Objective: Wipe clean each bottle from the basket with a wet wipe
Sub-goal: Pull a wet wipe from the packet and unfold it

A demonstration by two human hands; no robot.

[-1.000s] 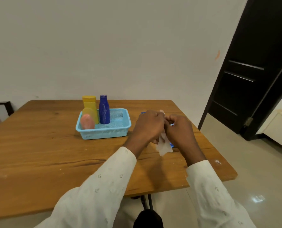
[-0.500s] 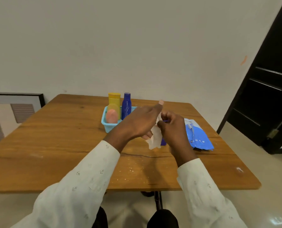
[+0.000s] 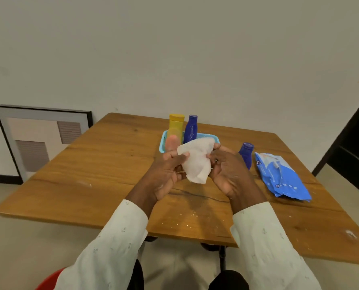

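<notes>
My left hand and my right hand both pinch a white wet wipe, spread open between them above the wooden table. Behind the wipe stands the light blue basket. It holds a yellow bottle, a dark blue bottle and a pink bottle. Another small dark blue bottle stands on the table outside the basket, just right of my right hand.
A blue wet-wipe pack lies on the table at the right. A framed picture leans on the wall at the left. A dark door is at the right. A red stool edge shows below.
The crumpled wipe has been pulled open between both hands, which have turned palm-up and moved slightly apart. The view has shifted left, showing the small blue bottle and the framed picture.
</notes>
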